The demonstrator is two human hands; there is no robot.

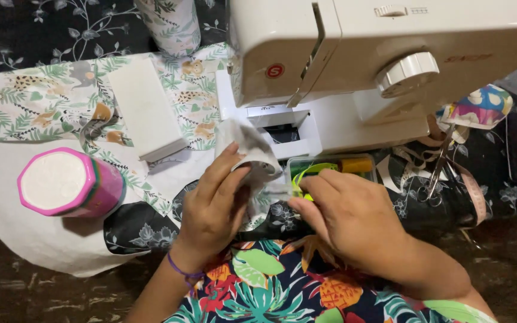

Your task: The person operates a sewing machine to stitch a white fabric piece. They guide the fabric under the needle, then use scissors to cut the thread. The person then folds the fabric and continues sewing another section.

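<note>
Cloth (248, 143), a small pale piece, is held up by the left hand (213, 200) just in front of the white sewing machine (354, 60); its lower edge is pinched by the right hand (342, 218); a clear box (330, 167) of thread is seen below the machine; a pink tube (70, 182) is stood well off to the machine's left.

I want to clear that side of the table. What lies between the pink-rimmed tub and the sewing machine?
In the head view, a white rectangular block lies between the tub and the machine, on animal-print fabric.
</note>
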